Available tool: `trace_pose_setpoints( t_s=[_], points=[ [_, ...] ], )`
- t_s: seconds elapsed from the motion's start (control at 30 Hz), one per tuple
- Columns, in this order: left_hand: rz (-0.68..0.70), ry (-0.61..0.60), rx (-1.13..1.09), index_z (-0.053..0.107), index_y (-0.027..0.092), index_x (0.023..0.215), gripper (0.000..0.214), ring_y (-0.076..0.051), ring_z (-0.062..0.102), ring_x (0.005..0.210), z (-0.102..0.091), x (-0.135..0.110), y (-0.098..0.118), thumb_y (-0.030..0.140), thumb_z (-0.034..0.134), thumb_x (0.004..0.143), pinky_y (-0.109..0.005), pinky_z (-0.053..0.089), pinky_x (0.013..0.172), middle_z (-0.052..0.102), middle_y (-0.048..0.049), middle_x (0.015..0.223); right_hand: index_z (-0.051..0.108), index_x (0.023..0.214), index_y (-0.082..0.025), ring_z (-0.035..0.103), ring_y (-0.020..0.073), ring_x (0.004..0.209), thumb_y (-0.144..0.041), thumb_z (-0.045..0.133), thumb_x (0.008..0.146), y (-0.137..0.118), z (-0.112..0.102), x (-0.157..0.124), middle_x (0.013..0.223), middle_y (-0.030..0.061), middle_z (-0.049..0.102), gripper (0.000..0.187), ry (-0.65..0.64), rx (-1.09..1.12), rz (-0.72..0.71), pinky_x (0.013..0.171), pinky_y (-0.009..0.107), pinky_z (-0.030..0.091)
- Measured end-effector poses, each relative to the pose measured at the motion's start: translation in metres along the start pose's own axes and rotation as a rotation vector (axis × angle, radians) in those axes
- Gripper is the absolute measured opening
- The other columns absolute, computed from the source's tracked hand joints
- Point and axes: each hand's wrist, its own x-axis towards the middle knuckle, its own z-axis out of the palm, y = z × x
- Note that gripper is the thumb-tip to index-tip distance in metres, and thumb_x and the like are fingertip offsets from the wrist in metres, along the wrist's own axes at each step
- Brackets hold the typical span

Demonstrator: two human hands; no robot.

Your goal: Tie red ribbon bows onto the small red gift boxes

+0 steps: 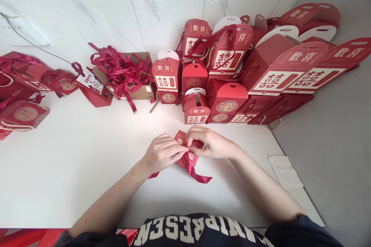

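A small red gift box point(182, 139) lies flat on the white table point(72, 170), right in front of me. A dark red ribbon point(197, 173) is wound about it, with its tails trailing toward me. My left hand point(162, 153) is closed, pinching the ribbon at the box's near side. My right hand point(207, 142) is closed too, its fingers curled over the box and the ribbon from the right. The two hands meet at the middle of the box.
A brown carton of loose red ribbons point(124, 71) stands at the back. Several folded red gift boxes point(226, 73) are stacked against the wall to the right, more red boxes point(23, 96) lie at the left. A white paper sheet point(285, 171) sits at the table's right edge.
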Motion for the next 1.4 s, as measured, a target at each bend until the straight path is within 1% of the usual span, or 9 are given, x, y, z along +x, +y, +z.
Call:
trace_pose_setpoints(
  t_s=[0.13,0.43,0.53,0.67,0.8,0.9,1.0,1.13,1.4],
  points=[
    [-0.009,-0.006,-0.013,0.067,0.021,0.093,0.015,-0.010,0.064,0.062,-0.001,0.000,0.001,0.010,0.067,0.083,-0.026,0.042,0.063,0.072,0.0020,0.071,0.059,0.090,-0.018,0.059,0.0160,0.087,-0.004,0.061,0.078,-0.003,-0.003,-0.001,0.097,0.0043,0.064,0.019,0.000,-0.030,0.024,0.078,0.028,0.050],
    [-0.086,-0.001,-0.050,0.067,0.021,0.088,0.012,-0.008,0.061,0.060,-0.001,0.001,0.005,0.010,0.065,0.084,-0.025,0.043,0.066,0.070,0.0035,0.069,0.063,0.100,-0.018,0.059,0.0169,0.096,-0.012,0.059,0.089,-0.007,-0.006,0.000,0.103,0.0059,0.063,0.013,-0.029,-0.006,-0.015,0.089,0.031,0.048],
    [-0.330,-0.106,-0.116,0.069,0.020,0.086,0.009,-0.007,0.055,0.057,-0.008,0.009,0.013,0.013,0.064,0.085,-0.022,0.044,0.066,0.063,0.0047,0.063,0.062,0.098,-0.019,0.059,0.0176,0.094,-0.014,0.059,0.090,-0.007,-0.004,0.001,0.101,0.0057,0.063,0.010,-0.016,0.000,0.021,0.086,0.031,0.048],
    [-0.737,-0.379,-0.300,0.070,0.018,0.087,0.010,-0.008,0.051,0.058,-0.025,0.028,0.019,0.023,0.061,0.086,-0.020,0.043,0.060,0.059,0.0038,0.064,0.060,0.095,-0.019,0.057,0.0172,0.094,-0.017,0.055,0.094,-0.007,-0.005,0.001,0.100,0.0052,0.063,0.006,-0.005,0.018,0.075,0.086,0.030,0.047],
    [-0.924,-0.601,-0.466,0.070,0.017,0.087,0.018,-0.008,0.044,0.054,-0.042,0.052,0.011,0.032,0.060,0.085,-0.021,0.034,0.051,0.057,0.0032,0.063,0.057,0.093,-0.019,0.055,0.0155,0.088,-0.023,0.053,0.097,-0.013,-0.009,0.000,0.096,0.0039,0.060,0.007,0.057,-0.008,0.142,0.082,0.029,0.045],
    [-0.947,-0.750,-0.590,0.070,0.015,0.086,0.024,-0.009,0.043,0.053,-0.047,0.067,0.000,0.036,0.061,0.083,-0.021,0.031,0.049,0.058,0.0012,0.065,0.055,0.083,-0.019,0.052,0.0155,0.081,-0.038,0.057,0.096,-0.025,-0.010,-0.002,0.087,0.0021,0.055,0.023,0.116,-0.106,0.195,0.077,0.029,0.043],
    [-0.931,-0.818,-0.640,0.070,0.013,0.083,0.024,-0.010,0.046,0.055,-0.045,0.075,-0.007,0.036,0.064,0.080,-0.022,0.034,0.051,0.060,-0.0005,0.066,0.055,0.080,-0.019,0.052,0.0170,0.080,-0.051,0.068,0.085,-0.038,-0.005,-0.002,0.083,0.0013,0.056,0.035,0.076,-0.207,0.244,0.077,0.030,0.040],
    [-0.900,-0.851,-0.690,0.070,0.013,0.083,0.022,-0.010,0.047,0.056,-0.042,0.076,-0.011,0.035,0.065,0.079,-0.022,0.036,0.053,0.058,0.0003,0.065,0.055,0.082,-0.019,0.052,0.0159,0.077,-0.032,0.062,0.092,-0.048,0.001,-0.002,0.083,0.0016,0.058,0.018,0.053,-0.243,0.299,0.075,0.029,0.039],
    [-0.908,-0.902,-0.833,0.068,0.012,0.084,0.026,-0.010,0.047,0.056,-0.044,0.069,-0.020,0.038,0.067,0.080,-0.022,0.034,0.052,0.058,-0.0003,0.065,0.047,0.086,-0.021,0.049,0.0110,0.065,-0.021,0.045,0.096,-0.038,-0.015,-0.008,0.073,-0.0037,0.055,0.011,0.108,0.152,0.439,0.063,0.023,0.038]
  ],
)
